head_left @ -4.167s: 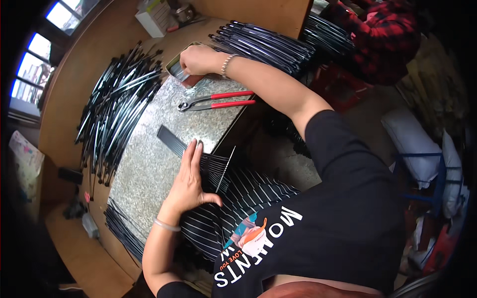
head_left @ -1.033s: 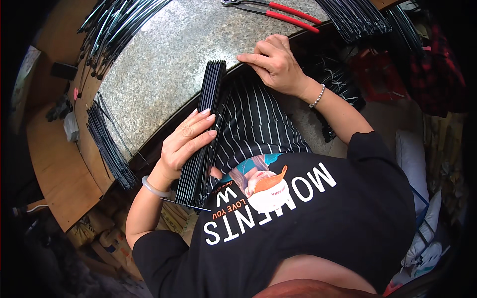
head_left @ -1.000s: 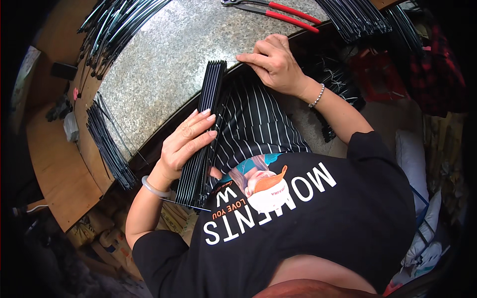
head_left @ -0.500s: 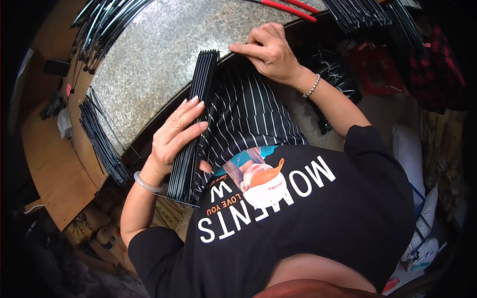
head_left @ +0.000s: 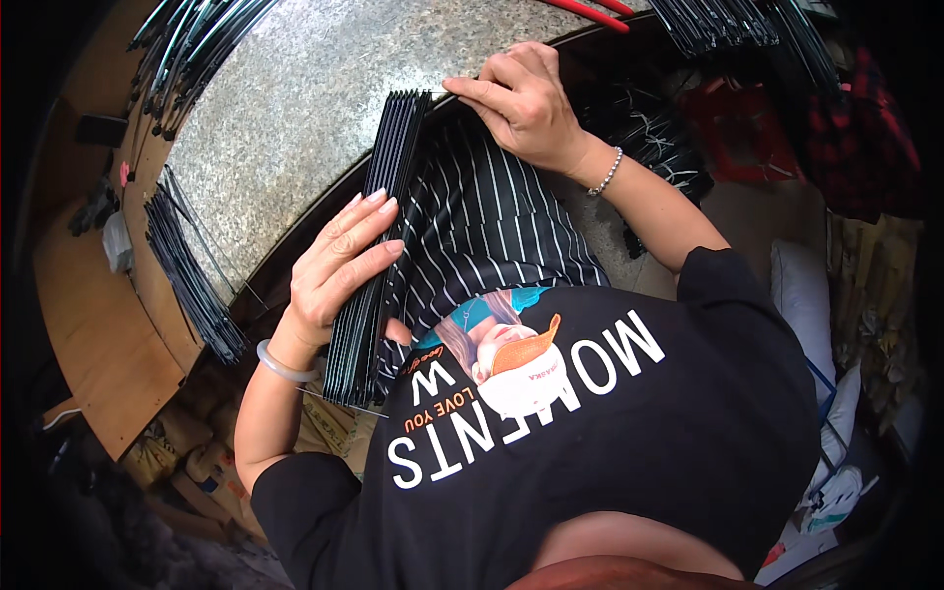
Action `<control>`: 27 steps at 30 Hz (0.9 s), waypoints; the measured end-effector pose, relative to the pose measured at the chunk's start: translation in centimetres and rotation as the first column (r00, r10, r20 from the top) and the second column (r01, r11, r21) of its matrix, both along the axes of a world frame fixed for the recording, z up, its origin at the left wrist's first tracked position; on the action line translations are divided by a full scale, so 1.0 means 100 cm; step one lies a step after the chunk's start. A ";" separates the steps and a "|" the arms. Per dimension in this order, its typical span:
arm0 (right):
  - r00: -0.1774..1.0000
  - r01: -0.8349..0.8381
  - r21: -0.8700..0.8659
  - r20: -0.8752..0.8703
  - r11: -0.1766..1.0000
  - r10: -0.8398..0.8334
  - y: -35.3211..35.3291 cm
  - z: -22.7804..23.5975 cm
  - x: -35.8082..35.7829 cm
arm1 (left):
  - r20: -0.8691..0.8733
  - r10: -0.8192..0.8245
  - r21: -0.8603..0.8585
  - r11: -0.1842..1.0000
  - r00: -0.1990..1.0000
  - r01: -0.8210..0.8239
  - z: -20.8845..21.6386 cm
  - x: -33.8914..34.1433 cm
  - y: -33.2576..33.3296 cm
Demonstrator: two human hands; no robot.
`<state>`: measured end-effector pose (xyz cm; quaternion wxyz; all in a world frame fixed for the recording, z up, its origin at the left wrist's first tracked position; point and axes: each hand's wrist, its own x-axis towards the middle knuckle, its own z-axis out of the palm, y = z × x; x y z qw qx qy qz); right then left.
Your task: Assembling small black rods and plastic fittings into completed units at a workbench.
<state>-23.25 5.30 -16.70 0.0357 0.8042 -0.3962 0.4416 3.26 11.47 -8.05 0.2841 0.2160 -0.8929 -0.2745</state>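
A flat bundle of long, thin black ribs (head_left: 395, 147) lies slantwise across my lap, its far end by the table edge. Around its near half my left hand (head_left: 334, 265) is closed, fingers over the top and thumb tip showing on the right side. At the bundle's far end my right hand (head_left: 526, 103) is in a pinch on a thin pale wire (head_left: 438, 93) that reaches to the rib tips. A second thin wire (head_left: 339, 401) sticks out across the near end of the bundle, below my left wrist.
A speckled stone-like tabletop (head_left: 285, 118) lies ahead, with bundles of black rods (head_left: 192, 59) at its far left and more rods (head_left: 197, 280) at the left edge. Red-handled pliers (head_left: 580, 12) lie at the far edge of view. Dark scraps (head_left: 639, 128) are heaped below right.
The view has shifted slightly. Both hands and the bundle appear a little farther left, with the same holds. My right fingertips are slightly closer to the rib tips.
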 end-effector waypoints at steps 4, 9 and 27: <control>1.000 0.013 -0.010 -0.002 1.000 -0.013 0.002 0.002 0.003 | -0.005 -0.003 0.003 1.000 1.000 0.003 -0.001 0.001 0.001; 0.997 -0.064 0.019 -0.043 0.998 0.065 -0.002 0.006 -0.001 | 0.003 -0.014 0.019 1.000 1.000 0.014 -0.001 0.002 0.003; 0.998 0.018 0.007 -0.058 1.000 -0.018 0.005 0.001 0.015 | 0.003 -0.043 0.024 0.999 0.999 0.043 -0.001 -0.003 0.005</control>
